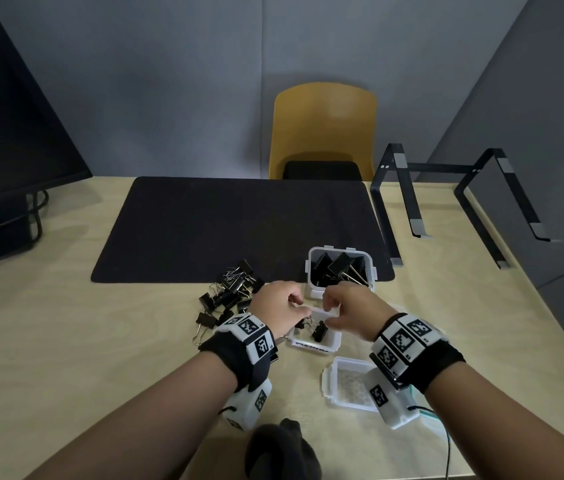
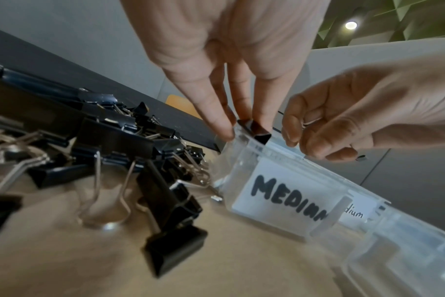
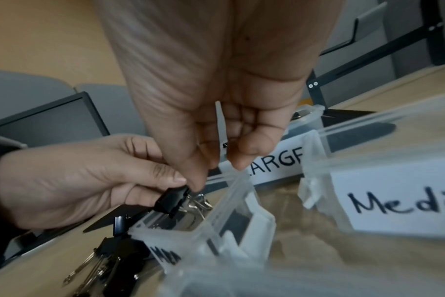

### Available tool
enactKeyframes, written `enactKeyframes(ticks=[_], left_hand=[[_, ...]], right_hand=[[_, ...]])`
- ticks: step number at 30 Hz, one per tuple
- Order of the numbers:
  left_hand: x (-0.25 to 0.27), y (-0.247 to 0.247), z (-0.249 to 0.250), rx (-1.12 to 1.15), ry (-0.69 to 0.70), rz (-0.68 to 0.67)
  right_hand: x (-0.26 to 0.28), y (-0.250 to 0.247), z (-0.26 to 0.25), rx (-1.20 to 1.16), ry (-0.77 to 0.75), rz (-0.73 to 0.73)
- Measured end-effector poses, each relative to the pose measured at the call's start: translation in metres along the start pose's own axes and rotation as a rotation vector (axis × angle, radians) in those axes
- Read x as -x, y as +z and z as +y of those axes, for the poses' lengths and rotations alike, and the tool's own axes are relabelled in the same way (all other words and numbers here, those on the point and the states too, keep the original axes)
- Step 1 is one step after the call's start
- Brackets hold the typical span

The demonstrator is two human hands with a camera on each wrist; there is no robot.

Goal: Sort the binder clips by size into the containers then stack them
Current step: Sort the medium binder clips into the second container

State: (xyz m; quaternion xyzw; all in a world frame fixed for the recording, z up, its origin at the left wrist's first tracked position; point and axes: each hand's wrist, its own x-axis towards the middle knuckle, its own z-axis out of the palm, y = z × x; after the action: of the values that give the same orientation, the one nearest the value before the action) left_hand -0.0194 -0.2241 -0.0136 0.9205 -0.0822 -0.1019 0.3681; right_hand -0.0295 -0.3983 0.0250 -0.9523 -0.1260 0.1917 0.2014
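Note:
A clear container labelled "MEDIUM" (image 1: 312, 348) (image 2: 280, 193) (image 3: 241, 213) sits on the desk with a few black clips inside. My left hand (image 1: 294, 306) (image 2: 241, 128) pinches a black binder clip (image 2: 254, 131) (image 3: 173, 201) just above its left corner. My right hand (image 1: 332, 306) (image 3: 216, 166) is curled over the container's far rim, thumb tip touching the clip. A pile of loose black clips (image 1: 232, 292) (image 2: 114, 140) lies to the left. The "LARGE" container (image 1: 308, 268) (image 3: 280, 162) behind holds big clips.
A second clear tub labelled "Medium" (image 1: 350, 382) (image 3: 394, 201) lies by my right wrist. Behind are a black mat (image 1: 239, 223), a laptop stand (image 1: 447, 202), a monitor (image 1: 7, 133) and a yellow chair (image 1: 322, 129). A dark object (image 1: 280, 448) sits at the front edge.

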Motion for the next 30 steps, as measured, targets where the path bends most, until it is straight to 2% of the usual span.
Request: enactKeyframes(ticks=[5,13,18,24,30], left_hand=[[0.003,0.003,0.0,-0.014,0.044,-0.023],[0.006,0.004,0.0,-0.065,0.099,0.01],[0.013,0.0,0.002,-0.244,0.054,0.004],[0.013,-0.006,-0.002,-0.223,0.02,-0.028],[0.011,-0.007,0.003,-0.241,0.167,-0.03]], right_hand=[[0.009,0.014,0.006,-0.057,0.063,-0.082],[0.01,0.015,0.008,-0.073,0.074,-0.055],[0.01,0.016,0.01,-0.087,0.076,-0.037],[0.009,0.019,0.011,-0.098,0.084,-0.033],[0.008,0.019,0.012,-0.088,0.084,-0.025]])
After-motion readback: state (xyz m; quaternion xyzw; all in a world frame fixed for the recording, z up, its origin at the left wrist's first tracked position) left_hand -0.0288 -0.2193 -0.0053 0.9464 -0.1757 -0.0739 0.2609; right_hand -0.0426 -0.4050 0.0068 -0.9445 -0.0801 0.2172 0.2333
